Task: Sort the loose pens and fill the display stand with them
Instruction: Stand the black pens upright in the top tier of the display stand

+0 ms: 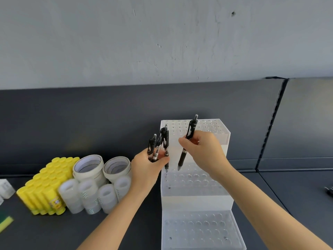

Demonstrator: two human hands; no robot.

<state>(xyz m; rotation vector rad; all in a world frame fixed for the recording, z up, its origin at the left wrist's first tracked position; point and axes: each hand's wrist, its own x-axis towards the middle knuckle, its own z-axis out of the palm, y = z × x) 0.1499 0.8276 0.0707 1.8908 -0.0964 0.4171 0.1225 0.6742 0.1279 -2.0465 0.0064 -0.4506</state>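
black pen [187, 143] pinched upright in right hand [203, 152], tip above middle tier of white display stand [196, 201]. left hand [147, 165] grips pen bundle [159, 147] beside stand.

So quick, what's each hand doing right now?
Left hand: gripping a bunch of black pens.
Right hand: holding a single black pen, tip down over the stand.

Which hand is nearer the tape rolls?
Left. The left hand, gripping a bunch of pens, is just right of the tape rolls; the right hand is farther right, over the display stand, holding one pen.
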